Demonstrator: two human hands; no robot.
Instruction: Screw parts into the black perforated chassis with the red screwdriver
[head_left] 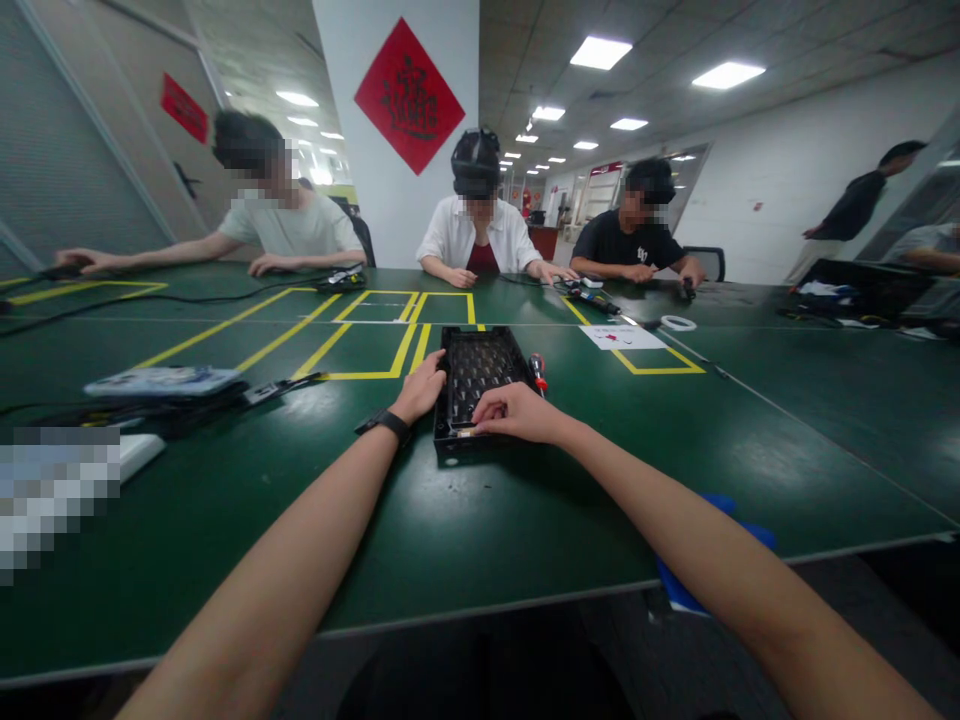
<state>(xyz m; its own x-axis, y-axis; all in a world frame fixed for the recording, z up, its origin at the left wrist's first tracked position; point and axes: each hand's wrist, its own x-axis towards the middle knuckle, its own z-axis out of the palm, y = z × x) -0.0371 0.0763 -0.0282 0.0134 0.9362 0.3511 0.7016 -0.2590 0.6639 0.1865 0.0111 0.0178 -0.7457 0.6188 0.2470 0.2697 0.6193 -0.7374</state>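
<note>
A black keyboard frame (480, 385) lay mid-tabletop (525, 520). The left hand (420, 392) gripped its left edge; the right hand (517, 412) pinched its near edge, a red screwdriver (537, 368) just right.

The tray's (480, 385) near edge is covered by the right hand (517, 412). A patch at the left is pixelated. Both arms are cut off below.

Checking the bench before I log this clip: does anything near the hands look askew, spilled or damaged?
Nothing stands out. The black tray lies flat on the green table, left hand at its left edge, right hand on its near edge. A red-handled screwdriver lies alongside.
</note>
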